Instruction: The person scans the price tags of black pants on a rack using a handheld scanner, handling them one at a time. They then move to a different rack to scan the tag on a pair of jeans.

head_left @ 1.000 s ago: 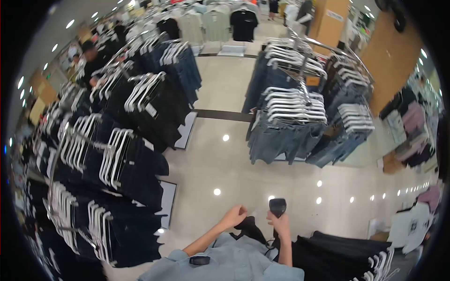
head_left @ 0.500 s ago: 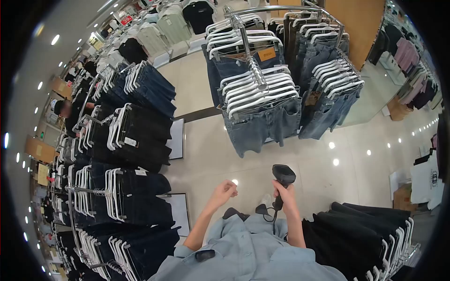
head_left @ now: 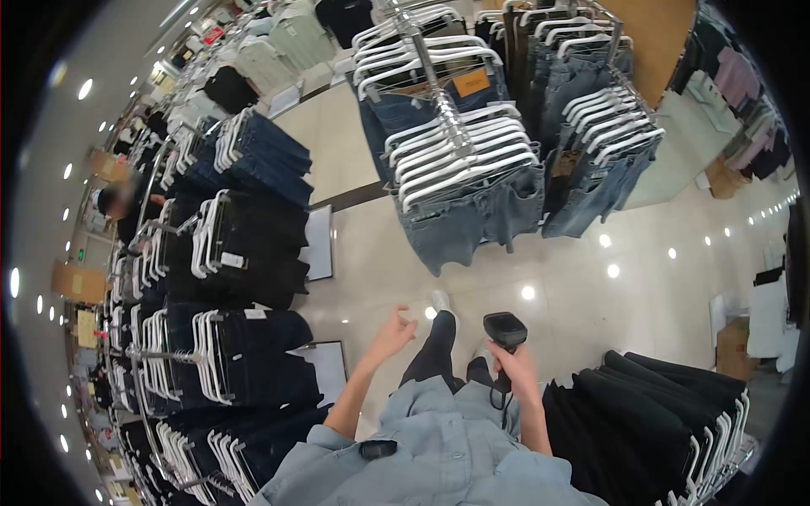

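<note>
My right hand [head_left: 518,369] is wrapped round the handle of a black handheld barcode scanner [head_left: 505,328], its head upright in front of my body. A dark cord hangs below the handle. To the left, my left hand [head_left: 394,333] is raised above the floor with nothing in it, its fingers loosely apart. Ahead of both hands, grey-blue denim shorts [head_left: 481,221] hang from white hangers [head_left: 468,164] on a chrome rack [head_left: 439,93].
Dark jeans and trousers [head_left: 253,350] hang on racks along the left. Black garments [head_left: 645,409] hang close by my right side. A person [head_left: 126,211] stands behind the left racks. White boards [head_left: 325,371] lie at the rack bases on the tiled floor [head_left: 574,312].
One leg has stepped forward. The denim rack appears nearer. My left hand has loosened its fingers and shifted slightly left; the scanner has dropped a little lower in view.
</note>
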{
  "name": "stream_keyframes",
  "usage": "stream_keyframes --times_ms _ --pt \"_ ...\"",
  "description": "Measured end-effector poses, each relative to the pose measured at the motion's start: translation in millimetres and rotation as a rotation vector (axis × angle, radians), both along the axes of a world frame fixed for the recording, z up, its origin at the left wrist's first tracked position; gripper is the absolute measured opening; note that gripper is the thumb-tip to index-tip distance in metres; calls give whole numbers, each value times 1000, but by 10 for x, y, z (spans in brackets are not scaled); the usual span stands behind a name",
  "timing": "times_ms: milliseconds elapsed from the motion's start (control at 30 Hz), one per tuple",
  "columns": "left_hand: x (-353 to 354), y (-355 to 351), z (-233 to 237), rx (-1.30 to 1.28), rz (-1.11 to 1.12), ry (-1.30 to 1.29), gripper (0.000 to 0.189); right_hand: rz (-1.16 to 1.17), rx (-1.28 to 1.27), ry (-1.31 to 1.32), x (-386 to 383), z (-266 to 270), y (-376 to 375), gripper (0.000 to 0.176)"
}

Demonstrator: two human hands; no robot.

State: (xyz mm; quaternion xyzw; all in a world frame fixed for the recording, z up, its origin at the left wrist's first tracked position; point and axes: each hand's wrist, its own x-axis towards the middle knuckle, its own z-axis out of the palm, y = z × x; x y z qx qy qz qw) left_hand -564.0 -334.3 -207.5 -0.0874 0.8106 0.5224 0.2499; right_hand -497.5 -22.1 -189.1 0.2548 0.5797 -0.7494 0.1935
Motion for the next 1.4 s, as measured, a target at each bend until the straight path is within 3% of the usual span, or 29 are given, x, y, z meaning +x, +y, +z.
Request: stream_keyframes --times_ms 67,167,200,267,400,467,600,800,1267,1400 --pt "-264 107 -22 -66 -61 70 64 32 108 -50 79 -71 60 24" --pt "-787 265 -108 -171 -159 233 74 -53 126 -79 143 7 109 23" --pt "-936 350 -97 -155 -170 240 74 -98 129 -96 140 82 99 24" --pt "-1306 572 -30 -262 -134 630 79 -165 134 -71 134 74 104 22" --pt "-1901 911 458 -323 -118 737 81 -215 216 -106 -55 64 61 18" --pt "-2106 971 507 -526 -135 914 82 -216 232 -108 -187 37 15 19" --pt "-2362 1024 459 -593 -169 858 82 -225 245 -78 -522 204 -71 20" --pt "-2627 1139 362 -656 -394 877 80 -346 219 -31 -801 290 -194 21" --pt "-2930 1183 250 -394 -472 835 68 -398 270 -109 -1196 343 -564 24" --pt "-2947 1098 199 -381 -484 952 69 -358 293 -138 -1353 337 -606 29"
